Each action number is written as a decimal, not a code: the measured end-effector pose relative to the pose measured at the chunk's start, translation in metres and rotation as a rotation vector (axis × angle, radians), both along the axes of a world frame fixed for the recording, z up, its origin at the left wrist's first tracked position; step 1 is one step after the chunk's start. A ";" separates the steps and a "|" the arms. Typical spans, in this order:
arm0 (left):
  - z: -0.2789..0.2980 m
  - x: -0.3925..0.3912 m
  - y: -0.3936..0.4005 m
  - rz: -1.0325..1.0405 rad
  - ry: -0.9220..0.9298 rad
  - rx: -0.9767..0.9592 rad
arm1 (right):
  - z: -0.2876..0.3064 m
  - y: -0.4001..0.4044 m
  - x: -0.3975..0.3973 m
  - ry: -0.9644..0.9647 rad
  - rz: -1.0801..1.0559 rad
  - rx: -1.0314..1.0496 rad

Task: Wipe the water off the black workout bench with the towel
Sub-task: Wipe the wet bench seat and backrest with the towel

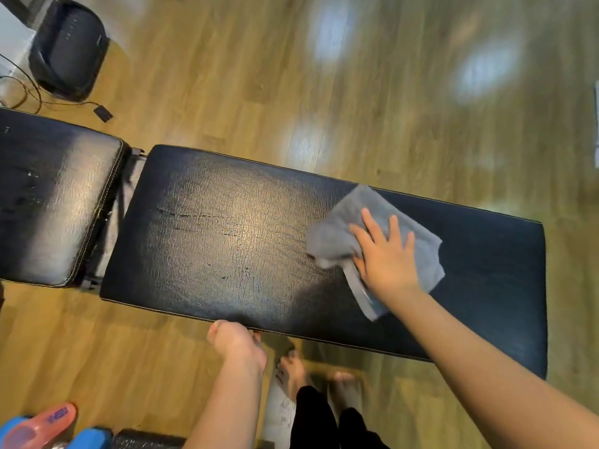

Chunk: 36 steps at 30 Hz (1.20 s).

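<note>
Floor's a warm honey-colored wood laminate, pretty glossy, with a few soft whitish patches of light bouncing off it up top. Far left corner has a black rounded appliance sitting on the floor, and a thin black cable loops from beside it to a small black adapter block. Bottom left there's some blue and pink plastic thing, blurry.

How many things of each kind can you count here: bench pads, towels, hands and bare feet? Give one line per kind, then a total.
Black bench pads: 2, the long pad and the short pad
Grey towel: 1
Hands: 2, the right hand flat on the towel, the left hand at the long pad's near edge
Bare feet: 2
Total: 7
</note>
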<state>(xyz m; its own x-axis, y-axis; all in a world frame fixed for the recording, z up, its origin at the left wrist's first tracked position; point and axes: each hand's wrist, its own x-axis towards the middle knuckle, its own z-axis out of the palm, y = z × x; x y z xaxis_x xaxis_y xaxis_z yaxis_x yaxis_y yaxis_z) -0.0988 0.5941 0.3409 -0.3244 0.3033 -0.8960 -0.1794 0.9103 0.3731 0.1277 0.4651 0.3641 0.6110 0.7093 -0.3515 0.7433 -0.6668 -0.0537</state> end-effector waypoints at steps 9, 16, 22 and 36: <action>0.005 -0.003 -0.001 -0.011 -0.028 0.045 | -0.009 0.125 -0.063 0.070 0.098 0.089; 0.006 -0.010 0.002 -0.046 -0.145 -0.012 | -0.007 -0.026 -0.104 0.092 0.459 -0.015; 0.004 -0.013 0.004 -0.091 -0.067 -0.024 | 0.005 -0.057 -0.034 0.075 0.190 -0.073; 0.008 -0.023 0.009 -0.082 -0.011 -0.068 | -0.008 0.133 -0.084 0.073 0.046 0.090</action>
